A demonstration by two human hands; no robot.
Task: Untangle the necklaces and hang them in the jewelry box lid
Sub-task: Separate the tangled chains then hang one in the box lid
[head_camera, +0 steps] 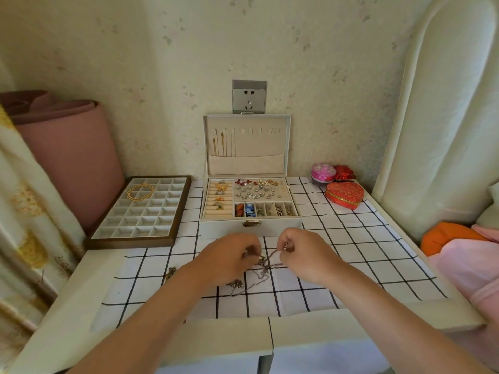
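A tangle of thin silver necklaces [263,268] hangs between my two hands just above the checked cloth. My left hand [229,256] pinches the chains on one side and my right hand [305,255] pinches a chain on the other. More loose chain [236,286] trails on the cloth below. Behind them stands the cream jewelry box [251,225], its lid [247,122] upright against the wall. Gold necklaces [218,143] hang from the left hooks in the lid; the other hooks are bare.
A brown compartment tray [108,238] holding gold bangles lies at the left. A red heart-shaped box [345,195] and a pink round box [322,171] sit at the right back. Another small chain [170,272] lies left of my forearm. A wall socket [249,97] is above the lid.
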